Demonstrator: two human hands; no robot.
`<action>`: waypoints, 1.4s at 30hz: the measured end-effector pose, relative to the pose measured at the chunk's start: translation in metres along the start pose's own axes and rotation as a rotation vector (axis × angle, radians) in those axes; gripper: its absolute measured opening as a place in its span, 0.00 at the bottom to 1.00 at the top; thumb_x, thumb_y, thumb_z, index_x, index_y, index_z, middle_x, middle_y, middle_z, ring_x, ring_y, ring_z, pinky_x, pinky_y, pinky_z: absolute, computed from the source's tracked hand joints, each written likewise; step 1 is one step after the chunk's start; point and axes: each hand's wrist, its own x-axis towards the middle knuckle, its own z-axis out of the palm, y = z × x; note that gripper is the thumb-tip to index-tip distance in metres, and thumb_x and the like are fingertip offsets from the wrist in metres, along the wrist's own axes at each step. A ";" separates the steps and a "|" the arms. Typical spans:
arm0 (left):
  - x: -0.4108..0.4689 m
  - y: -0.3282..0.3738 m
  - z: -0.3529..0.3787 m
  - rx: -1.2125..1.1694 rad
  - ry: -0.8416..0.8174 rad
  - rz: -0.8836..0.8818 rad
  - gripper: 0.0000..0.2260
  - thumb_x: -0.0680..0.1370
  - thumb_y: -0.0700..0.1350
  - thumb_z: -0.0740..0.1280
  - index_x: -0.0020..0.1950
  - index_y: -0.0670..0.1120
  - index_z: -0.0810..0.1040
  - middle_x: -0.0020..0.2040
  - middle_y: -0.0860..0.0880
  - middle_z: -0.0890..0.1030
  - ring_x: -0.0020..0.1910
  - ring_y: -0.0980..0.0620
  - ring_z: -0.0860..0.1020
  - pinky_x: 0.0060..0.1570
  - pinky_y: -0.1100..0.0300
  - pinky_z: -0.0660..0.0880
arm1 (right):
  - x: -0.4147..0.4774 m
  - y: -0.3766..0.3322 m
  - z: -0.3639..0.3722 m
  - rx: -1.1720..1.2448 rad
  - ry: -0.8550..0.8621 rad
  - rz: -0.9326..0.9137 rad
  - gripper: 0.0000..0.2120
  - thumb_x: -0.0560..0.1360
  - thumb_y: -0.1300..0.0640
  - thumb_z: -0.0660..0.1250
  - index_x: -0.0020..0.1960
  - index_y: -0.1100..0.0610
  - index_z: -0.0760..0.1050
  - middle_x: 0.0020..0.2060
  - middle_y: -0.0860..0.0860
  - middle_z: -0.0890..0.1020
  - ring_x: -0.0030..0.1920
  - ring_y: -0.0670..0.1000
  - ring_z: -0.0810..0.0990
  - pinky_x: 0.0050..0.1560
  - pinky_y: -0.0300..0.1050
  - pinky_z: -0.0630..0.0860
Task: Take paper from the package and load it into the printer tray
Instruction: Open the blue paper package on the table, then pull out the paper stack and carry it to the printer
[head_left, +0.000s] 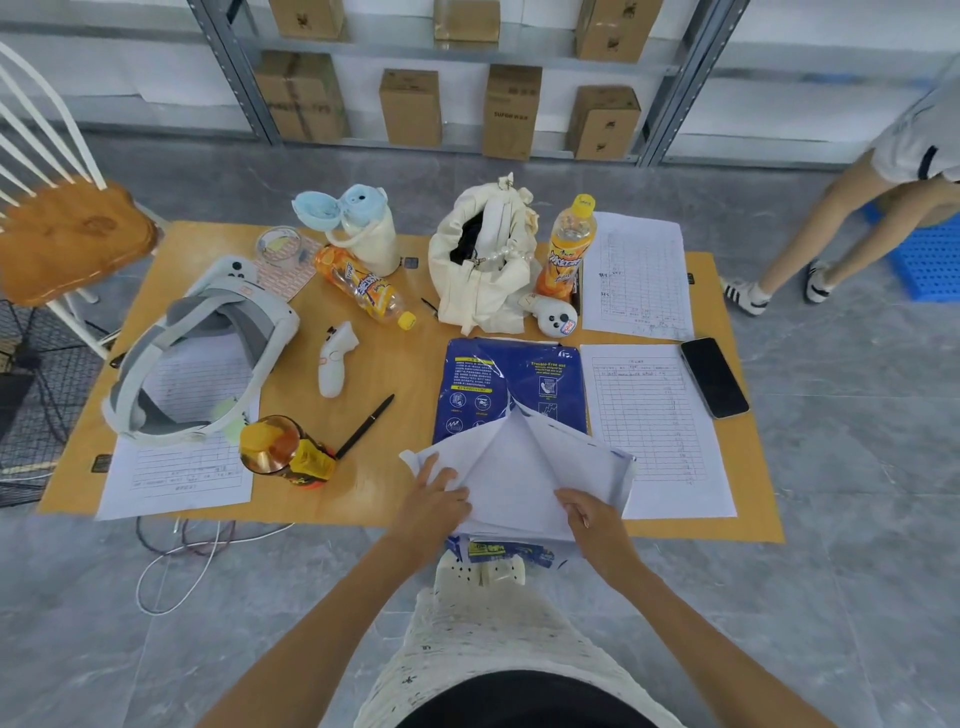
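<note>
A blue paper package (498, 384) lies flat on the low wooden table (395, 364), torn open at its near end. White wrapper flaps (524, 457) are folded back over the opening, and the stack of white paper (519, 525) shows at the table's front edge. My left hand (434, 506) presses on the left flap with its fingers curled over it. My right hand (592, 519) grips the right flap and the paper edge. No printer or tray is in view.
Printed forms (654, 415) and a black phone (714, 376) lie right of the package. A pen (366, 426), bottles (283, 449), a headset (208, 353), a controller (335, 358) and a white bag (483, 270) crowd the table. A chair (62, 239) stands left, another person's legs (821, 234) right.
</note>
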 end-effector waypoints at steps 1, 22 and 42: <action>0.000 0.001 -0.002 0.005 0.009 -0.017 0.14 0.50 0.45 0.82 0.31 0.54 0.82 0.33 0.58 0.82 0.45 0.50 0.83 0.63 0.37 0.67 | 0.000 0.000 0.000 0.014 -0.004 0.004 0.14 0.80 0.59 0.57 0.62 0.59 0.76 0.58 0.52 0.79 0.54 0.47 0.74 0.53 0.36 0.69; -0.017 -0.002 -0.071 -0.319 0.583 -0.067 0.13 0.71 0.39 0.55 0.32 0.48 0.77 0.23 0.53 0.75 0.23 0.53 0.72 0.41 0.60 0.80 | -0.018 -0.022 -0.064 0.515 -0.026 0.197 0.21 0.80 0.50 0.53 0.46 0.58 0.81 0.44 0.51 0.84 0.52 0.49 0.79 0.54 0.40 0.73; -0.050 -0.105 -0.338 -0.616 0.980 -0.146 0.15 0.74 0.48 0.55 0.45 0.43 0.79 0.37 0.42 0.82 0.37 0.44 0.78 0.41 0.48 0.75 | -0.030 -0.185 -0.156 0.523 0.034 -0.441 0.17 0.70 0.42 0.68 0.53 0.51 0.79 0.50 0.48 0.85 0.51 0.48 0.83 0.51 0.44 0.80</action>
